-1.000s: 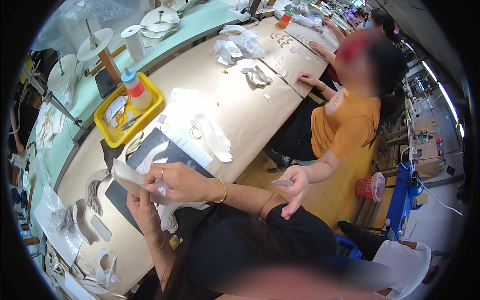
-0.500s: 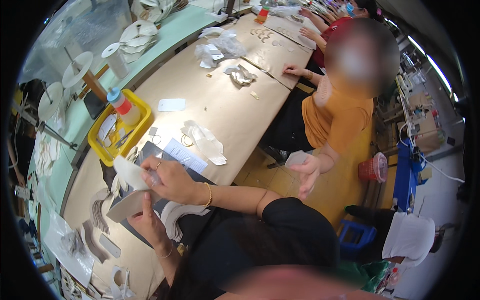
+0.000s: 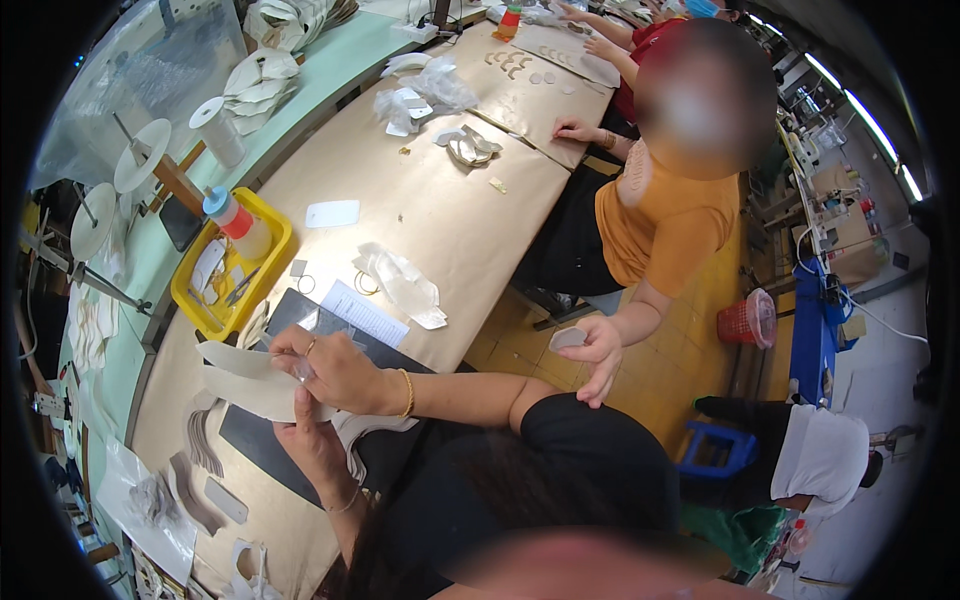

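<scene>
Two curved, off-white flat pieces of sheet material are held over the table, fanned apart at their free ends: an upper piece [image 3: 228, 357] and a lower piece [image 3: 245, 393]. My left hand [image 3: 314, 452] grips the lower piece, thumb on top. My right hand [image 3: 340, 372], with a gold bracelet at its wrist, pinches the upper piece's end; a small clear thing shows at its fingertips. Whether the pieces are joined there is hidden. Beneath lies a dark board [image 3: 262, 447]. A stack of pale curved strips [image 3: 362, 432] lies partly behind my left hand.
A yellow tray [image 3: 285, 215] with a bottle and scissors stands beyond. Stacked strips [image 3: 202, 440], a grey tag-shaped piece [image 3: 226, 500], a printed sheet [image 3: 365, 315] and a plastic-like bundle [image 3: 402, 285] lie around. A co-worker's hand [image 3: 592, 355] at right holds a small pale piece.
The two off-white pieces have swung, now pointing more to the left and lying closer together. My left hand has turned slightly. The co-worker's hand has drawn in a little; the view has shifted.
</scene>
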Demonstrator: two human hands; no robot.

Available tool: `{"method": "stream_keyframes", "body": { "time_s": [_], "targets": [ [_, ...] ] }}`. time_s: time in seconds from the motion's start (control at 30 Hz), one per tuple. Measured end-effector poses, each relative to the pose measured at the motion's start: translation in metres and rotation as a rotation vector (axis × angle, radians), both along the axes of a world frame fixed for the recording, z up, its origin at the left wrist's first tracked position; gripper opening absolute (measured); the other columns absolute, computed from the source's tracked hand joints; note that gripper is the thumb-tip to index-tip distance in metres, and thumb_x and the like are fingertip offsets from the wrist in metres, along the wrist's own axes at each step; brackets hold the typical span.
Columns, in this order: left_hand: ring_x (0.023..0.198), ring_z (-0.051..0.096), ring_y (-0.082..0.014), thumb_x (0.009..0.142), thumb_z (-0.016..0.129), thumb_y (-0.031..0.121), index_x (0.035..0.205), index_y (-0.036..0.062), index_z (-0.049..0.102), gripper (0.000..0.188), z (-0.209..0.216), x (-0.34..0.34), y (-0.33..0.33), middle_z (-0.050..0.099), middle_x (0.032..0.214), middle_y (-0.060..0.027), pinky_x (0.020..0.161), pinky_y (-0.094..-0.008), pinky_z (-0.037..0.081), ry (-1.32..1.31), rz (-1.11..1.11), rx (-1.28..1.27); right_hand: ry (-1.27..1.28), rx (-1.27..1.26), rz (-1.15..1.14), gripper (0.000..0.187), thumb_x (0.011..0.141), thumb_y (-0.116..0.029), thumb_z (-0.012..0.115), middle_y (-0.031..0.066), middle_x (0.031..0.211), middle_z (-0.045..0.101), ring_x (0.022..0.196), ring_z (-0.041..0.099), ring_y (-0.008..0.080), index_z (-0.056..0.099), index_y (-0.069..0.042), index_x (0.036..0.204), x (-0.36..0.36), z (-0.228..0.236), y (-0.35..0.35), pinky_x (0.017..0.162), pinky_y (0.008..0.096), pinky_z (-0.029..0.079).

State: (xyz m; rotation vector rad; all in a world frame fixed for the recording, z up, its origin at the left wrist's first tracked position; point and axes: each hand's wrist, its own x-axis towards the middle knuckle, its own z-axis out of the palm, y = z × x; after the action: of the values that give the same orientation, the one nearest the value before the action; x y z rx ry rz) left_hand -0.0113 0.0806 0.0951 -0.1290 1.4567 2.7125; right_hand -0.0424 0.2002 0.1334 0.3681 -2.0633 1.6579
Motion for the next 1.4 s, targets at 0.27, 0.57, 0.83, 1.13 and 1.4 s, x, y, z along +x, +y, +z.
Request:
{"method": "stream_keyframes", "body": {
  "time_s": [0.27, 0.57, 0.83, 1.13, 1.4],
  "targets": [
    [0.094, 0.063, -0.0158, 0.093, 0.063, 0.013, 0.115, -0.0068, 0.058, 0.03, 0.017, 0.008, -0.003, 0.064, 0.11, -0.011, 0.084, -0.0271, 0.05, 0.079, -0.038, -0.252, 0.031, 0.025, -0.051, 0.013, 0.09, -0.013, 0.06, 0.0131, 0.078, 0.064, 0.067, 0.064, 0.0359, 0.054, -0.006, 0.098, -0.001, -0.003, 0.005, 0.056, 0.0408, 0.049],
    [0.085, 0.061, -0.0116, 0.091, 0.065, 0.013, 0.107, -0.0062, 0.063, 0.025, 0.029, 0.008, 0.002, 0.066, 0.1, -0.0077, 0.077, -0.0233, 0.047, 0.092, 0.021, -0.401, 0.018, -0.026, 0.026, 0.027, 0.089, -0.023, 0.065, 0.0167, 0.081, 0.063, 0.067, 0.063, 0.0363, 0.054, -0.001, 0.1, -0.002, -0.001, 0.009, 0.058, 0.0398, 0.049],
    [0.084, 0.06, -0.0106, 0.092, 0.064, 0.014, 0.103, -0.0052, 0.065, 0.022, 0.03, 0.006, 0.0, 0.066, 0.094, -0.0056, 0.076, -0.0229, 0.046, 0.124, 0.079, -0.523, -0.169, 0.057, 0.026, 0.032, 0.083, -0.028, 0.072, 0.021, 0.069, 0.06, 0.066, 0.063, 0.0373, 0.057, 0.0, 0.081, 0.003, 0.014, 0.016, 0.056, 0.0385, 0.047],
    [0.055, 0.054, -0.0075, 0.091, 0.066, 0.018, 0.097, -0.0017, 0.063, 0.021, 0.046, 0.009, 0.008, 0.063, 0.077, -0.0035, 0.045, -0.0219, 0.042, -0.104, 0.057, -0.61, 0.041, 0.209, 0.024, 0.02, 0.08, -0.016, 0.074, 0.0143, 0.077, 0.063, 0.061, 0.062, 0.0281, 0.065, 0.0, 0.087, 0.0, -0.005, 0.023, 0.054, 0.0347, 0.047],
    [0.05, 0.051, -0.0044, 0.088, 0.071, 0.019, 0.087, -0.0014, 0.067, 0.021, 0.039, 0.017, 0.013, 0.063, 0.069, -0.0017, 0.042, -0.0197, 0.039, -0.051, -0.019, -0.412, 0.007, 0.095, -0.074, 0.011, 0.082, -0.006, 0.071, 0.0129, 0.069, 0.061, 0.055, 0.06, 0.0272, 0.065, -0.001, 0.089, 0.001, -0.008, 0.031, 0.051, 0.0341, 0.046]
  ]
}}
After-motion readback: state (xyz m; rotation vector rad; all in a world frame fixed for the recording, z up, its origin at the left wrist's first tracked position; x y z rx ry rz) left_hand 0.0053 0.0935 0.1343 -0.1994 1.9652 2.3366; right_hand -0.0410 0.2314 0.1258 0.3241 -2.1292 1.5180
